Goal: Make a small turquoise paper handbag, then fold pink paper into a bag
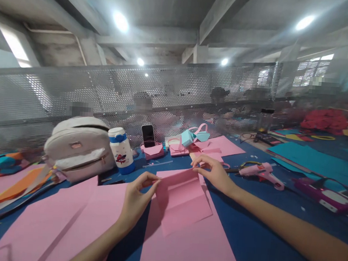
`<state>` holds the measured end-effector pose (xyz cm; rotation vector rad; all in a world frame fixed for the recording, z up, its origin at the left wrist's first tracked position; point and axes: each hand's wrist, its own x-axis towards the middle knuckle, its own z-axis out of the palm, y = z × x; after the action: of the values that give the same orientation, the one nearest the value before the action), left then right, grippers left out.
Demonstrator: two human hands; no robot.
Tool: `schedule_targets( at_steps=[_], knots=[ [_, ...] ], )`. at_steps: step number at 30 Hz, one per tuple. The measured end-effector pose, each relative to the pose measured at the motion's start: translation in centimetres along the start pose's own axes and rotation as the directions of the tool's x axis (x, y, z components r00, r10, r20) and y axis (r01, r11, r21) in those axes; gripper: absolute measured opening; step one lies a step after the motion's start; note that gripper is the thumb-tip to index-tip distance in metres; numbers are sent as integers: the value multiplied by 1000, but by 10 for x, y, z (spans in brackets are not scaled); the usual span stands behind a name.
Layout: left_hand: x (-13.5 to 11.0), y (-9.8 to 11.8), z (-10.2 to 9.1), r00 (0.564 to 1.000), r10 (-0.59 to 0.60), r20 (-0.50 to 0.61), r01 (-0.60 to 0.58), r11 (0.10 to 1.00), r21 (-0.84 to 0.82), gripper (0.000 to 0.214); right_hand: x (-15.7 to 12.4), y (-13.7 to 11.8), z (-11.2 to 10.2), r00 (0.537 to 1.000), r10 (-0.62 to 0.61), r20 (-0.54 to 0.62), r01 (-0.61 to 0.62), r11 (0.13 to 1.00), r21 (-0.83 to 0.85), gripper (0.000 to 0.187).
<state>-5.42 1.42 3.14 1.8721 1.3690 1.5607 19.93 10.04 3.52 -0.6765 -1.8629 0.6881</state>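
A small creased sheet of pink paper (pixel 183 202) is held up by its far corners, one in each hand. My left hand (pixel 139 197) pinches the left corner between thumb and fingers. At the right corner, my right hand (pixel 214 174) pinches in the same way. Fold lines run across the sheet. Under it a larger pink sheet (pixel 189 251) lies flat on the blue table (pixel 229 230). More pink sheets (pixel 75 219) lie to the left of my left hand. Beyond my right hand are a pink glue gun (pixel 259 172) and folded pink and light-blue paper pieces (pixel 194 138).
A white backpack (pixel 77 151) and a bottle (pixel 121 150) stand at the back left, near a phone (pixel 148 134). Teal sheets (pixel 318 158) and a purple power strip (pixel 326 195) lie right. A perforated metal screen (pixel 170 94) closes off the far edge.
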Motion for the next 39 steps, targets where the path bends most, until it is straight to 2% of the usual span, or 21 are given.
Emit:
schedule_targets(
  at_steps=[6,9,13,18,22,27,32,39],
  knots=[
    [3,3,3,996,-93,-3,93,996,-15,17,3,-6,0,998,20,64,-15,997,-78,5],
    [2,5,3,994,-113,9,113,993,-30,19,9,-14,2,992,-67,109,88,975,-206,7],
    [0,7,5,993,-114,37,115,992,-40,19,18,-31,15,954,-194,229,264,905,-334,8],
    [-3,8,7,992,-105,73,109,993,-55,18,22,-52,40,909,-205,364,352,844,-403,10],
    [-5,5,5,992,-110,58,114,991,-70,20,24,-58,50,922,-146,359,303,848,-435,6],
    [-5,5,5,992,-118,54,121,991,-65,23,28,-51,44,942,-7,335,133,926,-353,7],
    [-5,7,5,992,-123,40,125,990,-69,23,29,-41,20,937,53,346,47,961,-274,9],
    [-4,10,5,992,-106,63,110,991,-77,23,19,-37,-17,934,114,337,-7,953,-302,11]
  ],
)
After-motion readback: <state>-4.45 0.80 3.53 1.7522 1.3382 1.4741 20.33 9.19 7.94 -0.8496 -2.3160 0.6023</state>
